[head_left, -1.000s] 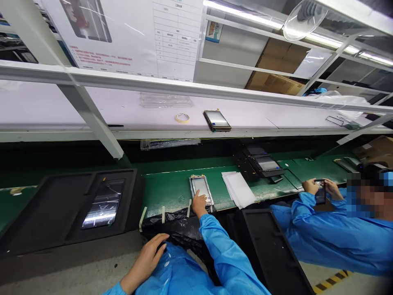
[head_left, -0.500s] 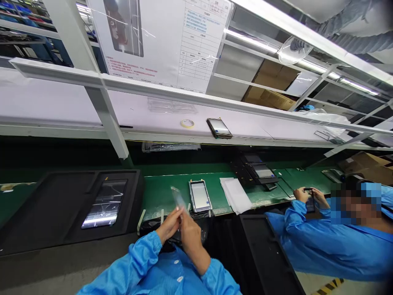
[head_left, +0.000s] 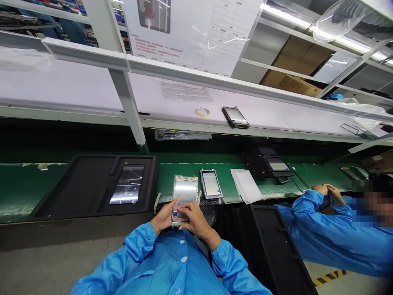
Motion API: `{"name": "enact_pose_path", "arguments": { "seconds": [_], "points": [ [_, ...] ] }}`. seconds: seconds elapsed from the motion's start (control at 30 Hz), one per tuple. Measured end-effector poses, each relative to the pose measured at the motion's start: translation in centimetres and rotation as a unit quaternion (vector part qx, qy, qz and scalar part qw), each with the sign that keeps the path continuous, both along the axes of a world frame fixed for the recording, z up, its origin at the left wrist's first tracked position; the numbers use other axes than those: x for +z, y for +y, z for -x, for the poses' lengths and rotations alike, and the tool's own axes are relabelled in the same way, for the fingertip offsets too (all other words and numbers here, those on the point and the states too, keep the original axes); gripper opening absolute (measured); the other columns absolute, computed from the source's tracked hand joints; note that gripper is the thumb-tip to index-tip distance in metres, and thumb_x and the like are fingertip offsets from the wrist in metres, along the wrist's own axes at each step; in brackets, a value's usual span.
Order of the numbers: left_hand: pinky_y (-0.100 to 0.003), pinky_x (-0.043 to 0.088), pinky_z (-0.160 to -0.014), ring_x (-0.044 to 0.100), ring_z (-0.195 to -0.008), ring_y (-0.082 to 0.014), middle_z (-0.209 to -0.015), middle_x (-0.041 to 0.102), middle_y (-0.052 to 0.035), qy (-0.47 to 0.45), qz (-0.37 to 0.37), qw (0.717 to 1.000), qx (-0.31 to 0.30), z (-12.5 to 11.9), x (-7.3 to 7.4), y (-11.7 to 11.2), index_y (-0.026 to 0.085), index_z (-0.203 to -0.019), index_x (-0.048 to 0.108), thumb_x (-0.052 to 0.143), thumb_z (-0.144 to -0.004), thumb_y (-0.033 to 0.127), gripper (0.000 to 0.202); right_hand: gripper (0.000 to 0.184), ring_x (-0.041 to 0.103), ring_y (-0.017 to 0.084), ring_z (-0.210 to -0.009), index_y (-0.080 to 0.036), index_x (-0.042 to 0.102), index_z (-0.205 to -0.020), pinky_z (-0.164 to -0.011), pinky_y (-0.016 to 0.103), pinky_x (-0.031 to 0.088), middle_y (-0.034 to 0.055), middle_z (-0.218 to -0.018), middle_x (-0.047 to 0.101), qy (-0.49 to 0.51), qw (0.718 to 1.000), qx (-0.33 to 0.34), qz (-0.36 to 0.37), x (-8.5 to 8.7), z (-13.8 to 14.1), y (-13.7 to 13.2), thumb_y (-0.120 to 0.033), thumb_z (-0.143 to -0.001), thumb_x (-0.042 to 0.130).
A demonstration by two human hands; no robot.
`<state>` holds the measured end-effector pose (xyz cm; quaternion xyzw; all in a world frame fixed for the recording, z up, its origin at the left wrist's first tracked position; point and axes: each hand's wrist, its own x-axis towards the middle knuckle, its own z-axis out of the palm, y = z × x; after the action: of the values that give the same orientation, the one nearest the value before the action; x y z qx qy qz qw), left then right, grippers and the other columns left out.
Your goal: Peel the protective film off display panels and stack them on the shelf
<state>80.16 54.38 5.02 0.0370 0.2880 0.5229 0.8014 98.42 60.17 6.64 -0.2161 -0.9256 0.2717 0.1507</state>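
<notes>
I hold a shiny flat display panel (head_left: pixel 184 194) in front of my chest, its face turned up and reflecting light. My left hand (head_left: pixel 163 218) grips its lower left edge with the fingers curled. My right hand (head_left: pixel 193 217) is closed over its lower right part, fingers lying on the face. Just to the right, a second panel (head_left: pixel 211 184) lies flat on the green bench (head_left: pixel 172 174). Both my sleeves are blue.
A black foam tray (head_left: pixel 92 184) with one panel in its slot sits at the left. White sheets (head_left: pixel 246 186) and a black fixture (head_left: pixel 272 164) lie to the right. A tape roll (head_left: pixel 202 111) and a panel stack (head_left: pixel 236 117) rest on the shelf. A co-worker in blue (head_left: pixel 334 229) works at right.
The panel, held edge-on and tilted half a second ago, now faces up flat between both hands. A second ago my right hand touched the panel on the bench and my left rested on my lap.
</notes>
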Motion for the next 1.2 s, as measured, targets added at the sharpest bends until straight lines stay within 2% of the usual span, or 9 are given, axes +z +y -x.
{"name": "enact_pose_path", "arguments": {
  "seconds": [0.27,0.5,0.63,0.77,0.87,0.93,1.0,1.07,1.2],
  "points": [
    [-0.029,0.053,-0.053,0.068,-0.066,-0.0194,-0.106,0.074,-0.0104,-0.031,-0.057,0.998,-0.022,1.7,-0.2,-0.5,0.031,-0.159,0.016,0.039,-0.102,0.046,0.063,0.017,0.057,0.021,-0.095,-0.020,0.064,-0.106,-0.081,0.032,0.047,0.0067,-0.104,0.064,0.007,0.994,0.039,-0.097,0.7,1.6,-1.2,-0.033,-0.097,0.060],
    [-0.030,0.051,-0.056,0.068,-0.063,-0.0217,-0.107,0.075,-0.0195,-0.036,-0.040,0.995,-0.081,1.7,-1.4,-0.5,0.009,-0.142,0.051,0.039,-0.098,0.060,0.068,0.024,0.058,0.020,-0.080,-0.015,0.059,-0.092,-0.066,0.029,0.045,0.0088,-0.089,0.063,-0.025,0.975,0.037,-0.220,-1.0,1.8,-3.3,-0.023,-0.104,0.040],
    [-0.039,0.056,-0.075,0.073,-0.089,-0.0298,-0.108,0.076,-0.0182,-0.033,-0.036,0.995,-0.088,1.3,-1.3,-1.5,0.012,-0.142,0.051,0.040,-0.099,0.057,0.063,0.026,0.060,0.018,-0.073,-0.015,0.056,-0.092,-0.062,0.027,0.043,0.0083,-0.084,0.064,-0.057,0.984,-0.033,-0.163,-1.9,1.4,-2.8,-0.023,-0.105,0.034],
    [-0.052,0.056,-0.085,0.069,-0.109,-0.0370,-0.121,0.072,-0.0187,-0.026,-0.069,0.989,-0.130,1.2,-0.5,-2.8,0.022,-0.147,0.044,0.049,-0.094,0.062,0.067,0.018,0.056,0.015,-0.059,-0.019,0.051,-0.087,-0.059,0.025,0.040,0.0005,-0.066,0.060,-0.020,0.979,-0.202,0.031,-1.3,1.6,-1.5,-0.026,-0.100,0.041],
    [-0.056,0.055,-0.091,0.061,-0.123,-0.0415,-0.133,0.066,-0.0205,0.011,-0.123,0.980,-0.156,1.3,0.3,-3.6,0.023,-0.147,0.042,0.070,-0.088,0.047,0.070,0.014,0.052,0.012,-0.052,-0.021,0.050,-0.093,-0.053,0.022,0.040,-0.0048,-0.063,0.058,0.111,0.935,-0.227,0.251,-0.3,2.2,-1.0,-0.035,-0.095,0.048],
    [-0.057,0.054,-0.094,0.058,-0.128,-0.0420,-0.138,0.063,-0.0194,0.045,-0.145,0.975,-0.161,1.5,0.6,-4.0,0.026,-0.147,0.042,0.078,-0.083,0.026,0.074,0.025,0.047,0.010,-0.046,-0.022,0.052,-0.100,-0.044,0.020,0.036,-0.0069,-0.064,0.057,0.191,0.875,-0.221,0.385,0.6,1.9,-0.2,-0.044,-0.089,0.057],
    [-0.058,0.054,-0.094,0.059,-0.126,-0.0419,-0.136,0.064,-0.0187,0.067,-0.142,0.974,-0.161,1.8,0.6,-4.4,0.026,-0.145,0.043,0.078,-0.081,0.018,0.074,0.037,0.044,0.008,-0.043,-0.020,0.054,-0.101,-0.040,0.019,0.033,-0.0075,-0.064,0.055,0.276,0.810,-0.267,0.442,1.8,0.3,1.8,-0.047,-0.080,0.068],
    [-0.059,0.054,-0.094,0.063,-0.122,-0.0417,-0.131,0.067,-0.0185,0.076,-0.137,0.975,-0.158,2.3,0.5,-4.8,0.024,-0.142,0.047,0.077,-0.081,0.018,0.068,0.042,0.047,0.008,-0.048,-0.018,0.057,-0.098,-0.042,0.019,0.037,-0.0068,-0.065,0.054,0.382,0.757,-0.351,0.397,3.4,-2.9,4.7,-0.045,-0.071,0.075],
    [-0.057,0.054,-0.095,0.065,-0.119,-0.0406,-0.126,0.070,-0.0186,0.096,-0.136,0.975,-0.148,3.1,0.5,-5.4,0.020,-0.135,0.053,0.078,-0.080,0.020,0.061,0.047,0.062,0.014,-0.069,-0.016,0.058,-0.102,-0.069,0.031,0.055,0.0014,-0.081,0.061,0.500,0.681,-0.519,0.129,6.1,-10.5,9.2,-0.052,-0.074,0.069]
  ]
}}
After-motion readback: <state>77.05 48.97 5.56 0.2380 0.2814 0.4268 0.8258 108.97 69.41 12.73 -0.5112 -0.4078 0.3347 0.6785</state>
